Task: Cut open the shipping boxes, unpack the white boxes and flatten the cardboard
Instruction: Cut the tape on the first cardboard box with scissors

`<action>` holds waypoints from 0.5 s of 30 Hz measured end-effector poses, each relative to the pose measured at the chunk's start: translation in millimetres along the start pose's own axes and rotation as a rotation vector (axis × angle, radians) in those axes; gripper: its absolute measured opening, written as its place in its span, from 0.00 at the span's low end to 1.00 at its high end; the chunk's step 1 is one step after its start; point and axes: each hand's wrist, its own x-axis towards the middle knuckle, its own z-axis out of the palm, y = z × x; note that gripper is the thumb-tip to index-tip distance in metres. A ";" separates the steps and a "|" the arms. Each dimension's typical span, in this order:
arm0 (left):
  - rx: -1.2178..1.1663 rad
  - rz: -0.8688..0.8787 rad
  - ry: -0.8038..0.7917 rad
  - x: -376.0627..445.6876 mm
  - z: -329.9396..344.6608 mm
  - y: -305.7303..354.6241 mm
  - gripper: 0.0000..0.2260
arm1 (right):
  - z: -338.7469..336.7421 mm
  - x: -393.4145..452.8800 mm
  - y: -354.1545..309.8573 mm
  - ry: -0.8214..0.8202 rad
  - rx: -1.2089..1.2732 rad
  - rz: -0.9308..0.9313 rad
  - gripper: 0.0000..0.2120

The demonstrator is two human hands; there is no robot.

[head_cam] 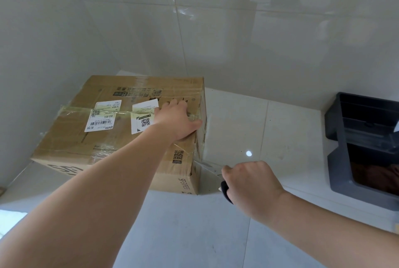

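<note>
A brown cardboard shipping box (103,142), sealed with clear tape and bearing white labels, sits on the pale tiled floor in a corner. My left hand (178,119) rests flat on the box's top near its right edge, fingers spread. My right hand (250,185) grips a pair of scissors with a black handle (225,191). The metal blades (208,167) point at the lower right corner of the box, touching the taped edge. The box is closed, so its contents are hidden.
White tiled walls (237,41) rise close behind and left of the box. A dark grey plastic bin (343,159) stands at the right on a pale raised ledge. Bare floor tiles (248,120) lie between the box and the bin.
</note>
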 end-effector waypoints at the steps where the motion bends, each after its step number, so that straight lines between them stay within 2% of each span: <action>1: 0.000 0.000 -0.002 0.0 0.1 0.0 0.20 | -0.5 0.7 1.5 0.002 0.009 0.013 0.28; 15: 0.002 -0.006 0.000 1.1 1.8 -1.2 0.21 | 0.9 7.7 -2.1 -0.050 0.027 0.017 0.33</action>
